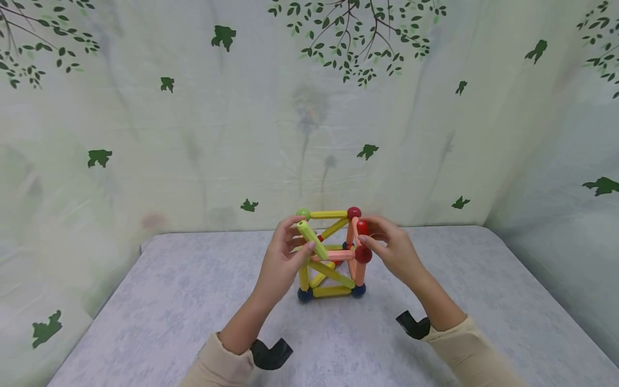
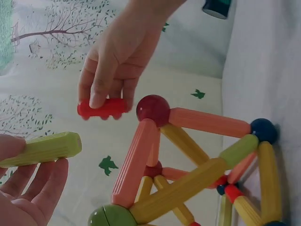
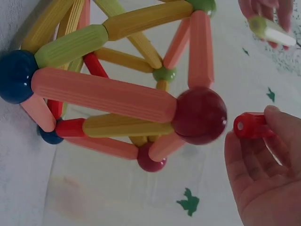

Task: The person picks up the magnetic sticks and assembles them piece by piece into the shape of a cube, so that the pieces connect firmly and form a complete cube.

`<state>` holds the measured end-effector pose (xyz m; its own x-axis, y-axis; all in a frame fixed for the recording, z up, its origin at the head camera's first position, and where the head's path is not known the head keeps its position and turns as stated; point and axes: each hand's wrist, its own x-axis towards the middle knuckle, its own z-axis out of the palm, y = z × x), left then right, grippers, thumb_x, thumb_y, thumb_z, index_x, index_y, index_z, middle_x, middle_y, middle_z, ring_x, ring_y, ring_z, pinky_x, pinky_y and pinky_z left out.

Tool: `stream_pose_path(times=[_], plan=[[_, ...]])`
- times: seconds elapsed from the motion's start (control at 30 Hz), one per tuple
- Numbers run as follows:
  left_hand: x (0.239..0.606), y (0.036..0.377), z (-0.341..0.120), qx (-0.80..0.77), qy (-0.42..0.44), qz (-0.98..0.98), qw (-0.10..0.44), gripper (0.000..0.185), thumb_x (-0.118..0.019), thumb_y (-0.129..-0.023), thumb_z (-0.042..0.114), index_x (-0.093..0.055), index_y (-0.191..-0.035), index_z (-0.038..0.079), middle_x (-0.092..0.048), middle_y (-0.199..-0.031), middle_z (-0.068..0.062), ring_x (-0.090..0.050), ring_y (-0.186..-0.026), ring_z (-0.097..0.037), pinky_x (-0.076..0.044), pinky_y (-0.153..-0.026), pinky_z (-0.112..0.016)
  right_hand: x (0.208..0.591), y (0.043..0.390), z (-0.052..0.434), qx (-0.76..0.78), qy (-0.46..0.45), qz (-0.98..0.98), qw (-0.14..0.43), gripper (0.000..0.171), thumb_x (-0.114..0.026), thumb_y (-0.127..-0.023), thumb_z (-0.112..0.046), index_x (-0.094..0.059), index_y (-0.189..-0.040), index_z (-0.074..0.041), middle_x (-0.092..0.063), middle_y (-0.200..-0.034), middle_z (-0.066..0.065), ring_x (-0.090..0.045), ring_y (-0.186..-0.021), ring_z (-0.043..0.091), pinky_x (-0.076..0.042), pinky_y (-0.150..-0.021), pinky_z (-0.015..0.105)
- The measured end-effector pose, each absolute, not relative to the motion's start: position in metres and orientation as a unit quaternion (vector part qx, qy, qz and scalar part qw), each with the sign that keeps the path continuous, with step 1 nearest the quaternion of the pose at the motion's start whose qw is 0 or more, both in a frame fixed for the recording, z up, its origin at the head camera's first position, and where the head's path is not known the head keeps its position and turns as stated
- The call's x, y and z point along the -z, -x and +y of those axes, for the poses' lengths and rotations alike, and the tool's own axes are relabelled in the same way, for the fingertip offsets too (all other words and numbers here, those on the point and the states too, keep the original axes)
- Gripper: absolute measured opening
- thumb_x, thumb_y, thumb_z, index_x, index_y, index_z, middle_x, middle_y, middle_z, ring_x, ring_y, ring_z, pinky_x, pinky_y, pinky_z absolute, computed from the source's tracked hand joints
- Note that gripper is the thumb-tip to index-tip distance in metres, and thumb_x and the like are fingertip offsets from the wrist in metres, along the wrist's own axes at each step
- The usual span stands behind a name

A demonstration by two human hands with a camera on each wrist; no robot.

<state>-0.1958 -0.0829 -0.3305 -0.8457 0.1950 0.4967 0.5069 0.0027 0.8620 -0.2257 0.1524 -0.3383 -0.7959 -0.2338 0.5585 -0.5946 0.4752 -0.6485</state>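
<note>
A cube-like frame of ribbed rods and balls stands on the table, with yellow rods [image 1: 331,292], pink rods [image 3: 103,94], dark blue balls [image 3: 18,76], dark red balls [image 3: 200,116] and green balls [image 2: 111,215]. My left hand [image 1: 279,260] pinches a light green rod [image 1: 312,239] at the frame's upper left, apart from it in the left wrist view. Between thumb and fingers, my right hand [image 1: 397,250] holds a short red rod [image 2: 102,108] near the upper right dark red ball. A small gap shows between that rod and the ball in the right wrist view.
The grey mottled table [image 1: 193,301] spreads around the frame. Behind it hangs a pale backdrop [image 1: 193,123] with printed branches and green leaf shapes. Black straps [image 1: 272,353] sit by both sleeve cuffs. Diagonal rods [image 1: 333,273] cross inside the frame.
</note>
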Motion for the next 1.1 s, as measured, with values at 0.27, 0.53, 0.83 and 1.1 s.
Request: stream_pose_path(times=[0.27, 0.53, 0.83, 1.1], plan=[[0.318, 0.219, -0.066, 0.705, 0.268, -0.644, 0.128, 0.046, -0.055, -0.088, 0.004, -0.037, -0.129, 0.016, -0.049, -0.114, -0.018, -0.052, -0.101, -0.026, -0.047, -0.079, -0.043, 0.344, 0.231, 0.144, -0.422, -0.255, -0.852, 0.174, 0.046, -0.067, -0.079, -0.006, -0.054, -0.123, -0.005, -0.06, -0.1, 0.004, -0.057, -0.086, 0.016, -0.05, -0.072, 0.028], [0.309, 0.224, -0.048, 0.738, 0.264, -0.613, 0.1, 0.047, -0.052, -0.089, 0.001, -0.034, -0.13, 0.012, -0.049, -0.113, -0.014, -0.053, -0.1, -0.026, -0.046, -0.082, -0.043, 0.343, 0.231, 0.136, -0.405, -0.284, -0.853, 0.166, 0.04, -0.068, -0.078, -0.003, -0.058, -0.116, -0.008, -0.057, -0.101, 0.004, -0.057, -0.079, 0.016, -0.051, -0.063, 0.025], [0.296, 0.211, -0.049, 0.673, 0.244, -0.689, 0.113, 0.049, -0.047, -0.093, 0.004, -0.029, -0.138, 0.013, -0.043, -0.114, -0.015, -0.055, -0.096, -0.028, -0.05, -0.073, -0.034, 0.343, 0.231, 0.133, -0.407, -0.276, -0.855, 0.166, 0.037, -0.067, -0.079, -0.005, -0.059, -0.115, -0.009, -0.057, -0.102, 0.003, -0.057, -0.081, 0.015, -0.05, -0.066, 0.023], [0.3, 0.216, -0.06, 0.648, 0.176, -0.728, 0.14, 0.024, -0.064, -0.084, 0.011, -0.059, -0.104, -0.001, -0.054, -0.103, -0.01, -0.051, -0.075, -0.017, -0.044, -0.057, -0.02, 0.345, 0.232, 0.135, -0.409, -0.28, -0.851, 0.172, 0.037, -0.067, -0.079, -0.004, -0.058, -0.114, -0.008, -0.057, -0.103, 0.003, -0.056, -0.08, 0.015, -0.05, -0.068, 0.024]])
